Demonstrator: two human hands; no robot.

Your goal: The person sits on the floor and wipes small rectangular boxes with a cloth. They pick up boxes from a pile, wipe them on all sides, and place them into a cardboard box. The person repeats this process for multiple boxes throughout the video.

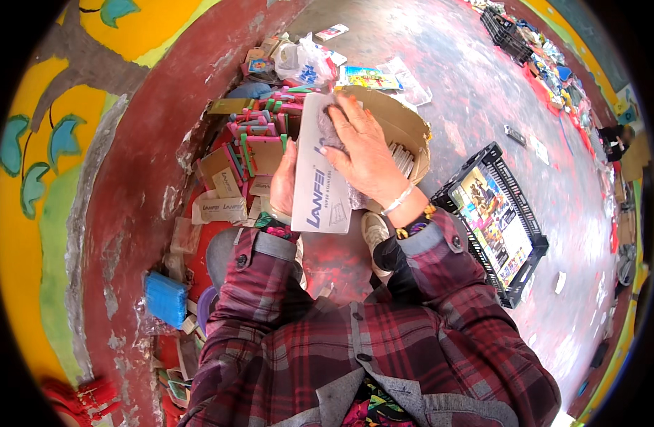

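My left hand holds a flat white box with blue lettering by its left edge, upright in front of me. My right hand lies over the top right of the box and presses a small grey cloth against its face. Behind the box an open cardboard carton holds several thin packs standing on edge. Both sleeves are red plaid.
A heap of pink and green flat boxes lies by the red wall at the left. A black plastic crate of coloured packs stands at the right. A blue bundle lies lower left. Plastic bags sit farther back.
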